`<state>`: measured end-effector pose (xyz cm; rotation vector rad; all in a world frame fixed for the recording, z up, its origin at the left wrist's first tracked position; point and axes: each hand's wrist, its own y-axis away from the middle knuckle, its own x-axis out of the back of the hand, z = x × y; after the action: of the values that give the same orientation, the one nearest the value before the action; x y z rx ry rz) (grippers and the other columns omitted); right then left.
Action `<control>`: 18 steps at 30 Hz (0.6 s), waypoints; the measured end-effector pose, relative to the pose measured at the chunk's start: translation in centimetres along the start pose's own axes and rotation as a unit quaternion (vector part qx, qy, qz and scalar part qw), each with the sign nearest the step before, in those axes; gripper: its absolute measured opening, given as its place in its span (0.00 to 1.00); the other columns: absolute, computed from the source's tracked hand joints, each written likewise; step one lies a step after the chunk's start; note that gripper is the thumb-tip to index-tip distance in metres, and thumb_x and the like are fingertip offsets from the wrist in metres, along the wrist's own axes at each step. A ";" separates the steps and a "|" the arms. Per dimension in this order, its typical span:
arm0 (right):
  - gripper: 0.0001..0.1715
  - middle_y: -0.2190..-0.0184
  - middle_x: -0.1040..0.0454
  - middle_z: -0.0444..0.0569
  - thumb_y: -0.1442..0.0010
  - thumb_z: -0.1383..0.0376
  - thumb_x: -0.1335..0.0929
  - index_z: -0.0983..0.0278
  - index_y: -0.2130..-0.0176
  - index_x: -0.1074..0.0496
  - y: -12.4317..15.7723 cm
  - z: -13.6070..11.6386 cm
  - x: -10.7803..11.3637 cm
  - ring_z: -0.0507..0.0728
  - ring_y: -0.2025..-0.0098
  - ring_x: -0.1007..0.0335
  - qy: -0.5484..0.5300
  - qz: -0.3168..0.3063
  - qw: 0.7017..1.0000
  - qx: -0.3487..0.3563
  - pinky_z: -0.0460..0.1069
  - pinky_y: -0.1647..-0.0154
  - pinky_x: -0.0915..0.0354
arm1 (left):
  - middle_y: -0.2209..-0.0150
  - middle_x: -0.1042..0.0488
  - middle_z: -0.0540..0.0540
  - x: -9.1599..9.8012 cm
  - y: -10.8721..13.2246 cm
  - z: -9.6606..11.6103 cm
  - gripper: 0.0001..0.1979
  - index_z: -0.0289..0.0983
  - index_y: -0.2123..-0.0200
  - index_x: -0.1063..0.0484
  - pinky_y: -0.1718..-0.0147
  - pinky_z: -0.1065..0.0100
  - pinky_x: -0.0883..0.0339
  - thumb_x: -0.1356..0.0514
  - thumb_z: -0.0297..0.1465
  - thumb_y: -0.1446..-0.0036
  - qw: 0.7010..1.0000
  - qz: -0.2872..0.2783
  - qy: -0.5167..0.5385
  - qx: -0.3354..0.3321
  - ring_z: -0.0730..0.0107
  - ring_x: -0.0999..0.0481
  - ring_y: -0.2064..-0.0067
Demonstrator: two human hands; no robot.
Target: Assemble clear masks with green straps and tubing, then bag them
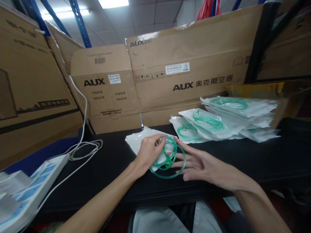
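Forearms (97, 202), then green tubing (168, 163) between 2 hands (148, 151) (198, 163): left clamped on it, right splayed

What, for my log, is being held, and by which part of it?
A coiled green tube, pinched at its upper left by the left grip. Whether the right grip, at its right side, holds is unclear.

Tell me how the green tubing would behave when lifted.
The green tubing will likely flex, since it bends into smooth curves. It is probably light, being thin. One wider loop spreads beyond the others, so it might uncoil.
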<state>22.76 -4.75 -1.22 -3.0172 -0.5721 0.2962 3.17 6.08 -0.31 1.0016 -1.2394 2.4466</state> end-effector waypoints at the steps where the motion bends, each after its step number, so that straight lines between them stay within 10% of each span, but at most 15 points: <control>1: 0.58 0.47 0.22 0.50 0.47 0.68 0.21 0.52 0.28 0.47 -0.2 0.2 -0.1 0.57 0.46 0.23 0.010 0.003 1.000 0.010 0.54 0.44 0.29 | 0.60 0.15 0.49 0.0 0.0 0.0 0.13 0.40 0.53 0.18 0.62 0.70 0.29 0.42 0.29 0.34 1.000 -0.001 0.001 0.003 0.68 0.21 0.67; 5: 0.38 0.55 0.18 0.48 0.38 0.60 0.26 0.60 0.32 0.36 -1.1 0.9 -0.1 0.56 0.52 0.21 0.077 0.040 0.995 0.050 0.55 0.41 0.31 | 0.63 0.16 0.49 -0.1 0.0 0.0 0.12 0.40 0.54 0.17 0.64 0.71 0.31 0.41 0.29 0.35 1.000 -0.007 0.000 0.006 0.69 0.22 0.68; 11: 0.59 0.41 0.25 0.46 0.51 0.68 0.19 0.54 0.29 0.44 -0.1 0.1 0.2 0.56 0.38 0.30 0.085 -0.077 0.993 0.002 0.54 0.32 0.41 | 0.68 0.17 0.49 -0.2 0.0 0.2 0.13 0.39 0.54 0.17 0.65 0.71 0.32 0.40 0.28 0.36 1.000 -0.006 -0.006 0.015 0.69 0.24 0.70; 18: 0.37 0.64 0.18 0.43 0.41 0.63 0.26 0.63 0.35 0.33 -1.8 1.4 0.1 0.55 0.57 0.21 0.163 0.053 0.983 0.063 0.50 0.49 0.29 | 0.67 0.17 0.47 0.1 0.0 0.1 0.13 0.37 0.52 0.17 0.64 0.71 0.32 0.40 0.29 0.35 1.000 -0.014 0.006 -0.004 0.70 0.25 0.71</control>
<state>21.88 -3.02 -2.44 -2.8869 -0.3510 -0.1516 3.16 5.95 -0.26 0.9943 -1.2233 2.4204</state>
